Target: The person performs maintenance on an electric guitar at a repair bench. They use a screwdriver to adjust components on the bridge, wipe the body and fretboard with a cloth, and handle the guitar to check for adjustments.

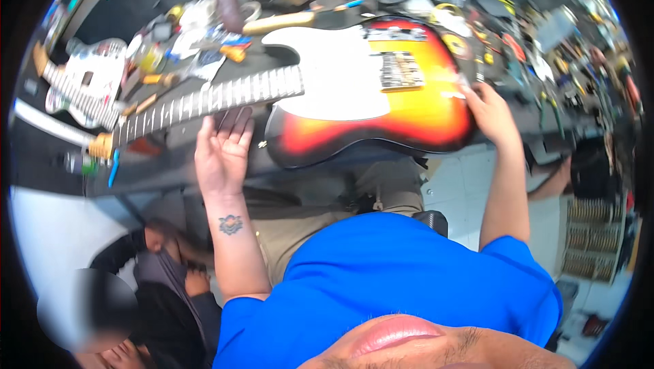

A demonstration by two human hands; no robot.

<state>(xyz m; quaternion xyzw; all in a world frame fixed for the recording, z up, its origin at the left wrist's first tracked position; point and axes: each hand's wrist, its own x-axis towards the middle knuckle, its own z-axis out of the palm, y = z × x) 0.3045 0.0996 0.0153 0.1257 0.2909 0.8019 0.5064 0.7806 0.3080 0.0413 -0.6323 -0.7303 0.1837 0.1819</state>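
An electric guitar (436,120) with a sunburst body, white pickguard and metal bridge lies face up over the workbench, its neck pointing left. No strings can be made out. At the body's right end, my right hand (492,114) grips the rim, fingers partly blurred. My left hand (225,154) is palm up just below the neck, fingers stretched apart; whether the fingertips touch the neck's underside I cannot tell. A small blue tool or strip (114,168) hangs by the headstock (101,146).
A second guitar (88,79) with a pale patterned body stands at the left. Tools and parts crowd the workbench (163,171) behind and to the right, including a yellow-handled tool (279,23). A seated person (170,294) is at lower left. A rack (593,239) stands at right.
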